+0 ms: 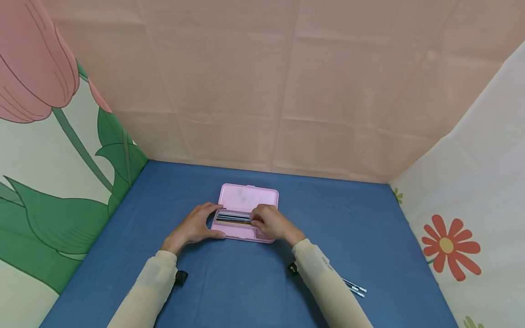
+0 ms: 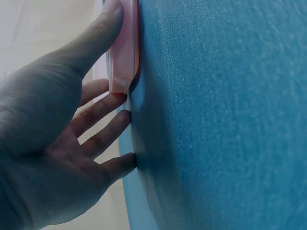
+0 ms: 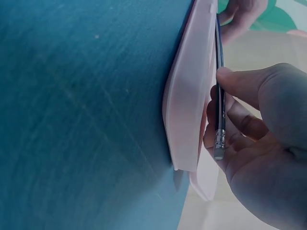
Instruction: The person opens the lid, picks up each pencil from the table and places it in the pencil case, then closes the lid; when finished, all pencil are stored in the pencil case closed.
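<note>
The pink case [image 1: 238, 233] lies open on the blue desk [image 1: 242, 282], its lid [image 1: 248, 196] folded back on the far side. The right hand's [image 1: 270, 222] grip is clamped on a dark pencil [image 3: 221, 117], thumb against fingers, above the case. The left hand's [image 1: 198, 224] grip is apart, thumb and fingertips touching the case's left end. Pencils [image 1: 234, 218] lie inside; loose pencils [image 1: 356, 288] lie beside the right sleeve [image 1: 328, 282].

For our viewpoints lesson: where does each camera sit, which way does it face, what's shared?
Head: head-worn, facing forward-down at the pink case; left hand, right hand, sleeves show.
Left wrist: at wrist, facing the case's edge; left hand.
Right wrist: at wrist, facing a pinched pencil; both hands.
Wrist views share the case.
</note>
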